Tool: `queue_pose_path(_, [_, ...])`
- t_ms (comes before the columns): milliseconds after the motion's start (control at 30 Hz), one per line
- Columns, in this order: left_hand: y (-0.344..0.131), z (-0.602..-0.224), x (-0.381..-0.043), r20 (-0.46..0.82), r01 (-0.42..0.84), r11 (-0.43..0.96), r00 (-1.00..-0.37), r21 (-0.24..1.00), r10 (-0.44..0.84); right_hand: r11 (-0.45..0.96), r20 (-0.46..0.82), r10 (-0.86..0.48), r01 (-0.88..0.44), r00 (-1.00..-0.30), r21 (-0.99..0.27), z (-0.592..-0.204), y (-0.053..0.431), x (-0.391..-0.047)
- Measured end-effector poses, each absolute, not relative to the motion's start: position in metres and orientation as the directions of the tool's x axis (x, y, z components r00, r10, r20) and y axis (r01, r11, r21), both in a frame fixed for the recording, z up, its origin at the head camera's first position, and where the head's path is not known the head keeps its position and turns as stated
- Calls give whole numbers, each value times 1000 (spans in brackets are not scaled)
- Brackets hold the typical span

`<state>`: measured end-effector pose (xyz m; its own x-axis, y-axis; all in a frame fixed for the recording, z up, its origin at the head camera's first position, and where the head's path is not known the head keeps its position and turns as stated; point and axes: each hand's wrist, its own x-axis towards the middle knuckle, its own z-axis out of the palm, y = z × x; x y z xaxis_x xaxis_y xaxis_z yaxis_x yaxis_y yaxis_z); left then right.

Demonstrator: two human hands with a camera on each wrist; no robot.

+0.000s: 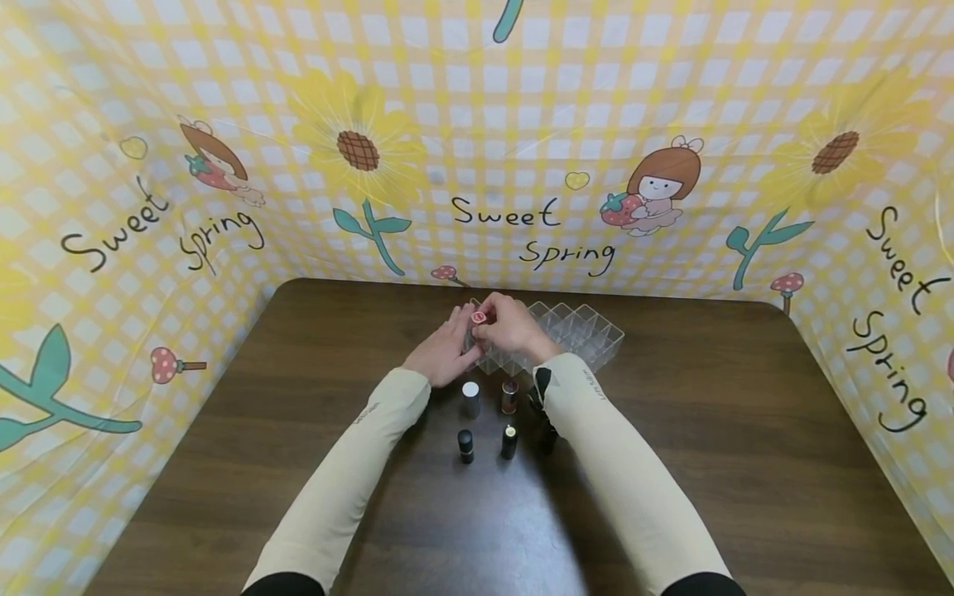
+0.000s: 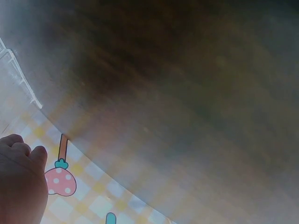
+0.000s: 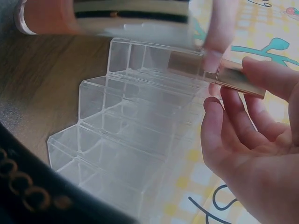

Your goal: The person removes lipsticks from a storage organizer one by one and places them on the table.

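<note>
My right hand [image 1: 510, 324] pinches a gold lipstick tube [image 3: 240, 83] between thumb and fingers. The tube's red round end [image 1: 479, 317] faces up in the head view. Its other end is at a back-row compartment of the clear stepped organizer [image 1: 585, 331]; how deep it sits I cannot tell. Beside the organizer's left end is my left hand [image 1: 440, 348], its fingers extended, close to the lipstick. In the left wrist view only part of the left hand [image 2: 21, 177] shows. The right hand and sleeve hide part of the organizer.
In front of the organizer stand a white-topped tube [image 1: 470, 399], a reddish-brown tube [image 1: 509, 396], a black tube [image 1: 465, 445] and a black tube with a pale top [image 1: 509, 441]. Dark tubes [image 1: 547, 434] are partly behind the right sleeve. Checked cloth [image 1: 514, 149] borders the brown table [image 1: 417, 530].
</note>
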<state>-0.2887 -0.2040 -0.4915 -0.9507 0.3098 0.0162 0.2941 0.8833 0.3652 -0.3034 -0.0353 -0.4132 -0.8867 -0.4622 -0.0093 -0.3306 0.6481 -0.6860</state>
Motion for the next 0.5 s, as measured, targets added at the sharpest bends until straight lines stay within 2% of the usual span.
queue_pose_path(500, [-202, -491, -288, -3, 247, 892, -963, 379, 268, 603, 38, -422, -312, -906, -734, -403, -24, -301])
